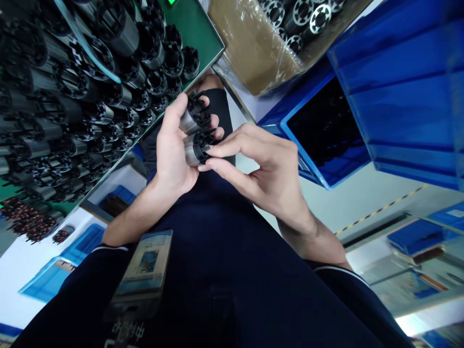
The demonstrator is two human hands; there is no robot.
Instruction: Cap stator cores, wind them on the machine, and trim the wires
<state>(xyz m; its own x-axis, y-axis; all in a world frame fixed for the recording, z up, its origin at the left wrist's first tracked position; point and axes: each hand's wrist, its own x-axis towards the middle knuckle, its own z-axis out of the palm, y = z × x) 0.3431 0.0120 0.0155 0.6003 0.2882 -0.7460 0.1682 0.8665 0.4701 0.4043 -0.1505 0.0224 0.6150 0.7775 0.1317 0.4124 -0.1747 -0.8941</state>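
In front of my body, my left hand (167, 150) is closed around two metal motor stators, with black slotted plastic at their ends. The upper stator (187, 123) lies against the thumb and curled fingers. Just below it, the lower stator (190, 151) rests near the heel of the palm. My right hand (270, 166) comes from the right, its thumb and forefinger pinching the rim of the black plastic end piece (200, 146) on the lower stator. Whether this piece is fully seated cannot be made out.
Many similar stators (108, 104) crowd the green-topped table (206, 41) at left. A plastic-lined cardboard box (250, 53) holds bare metal cores (302, 12). To the right stands a blue crate (315, 169) with dark contents. Copper-wound parts (27, 217) lie at far left.
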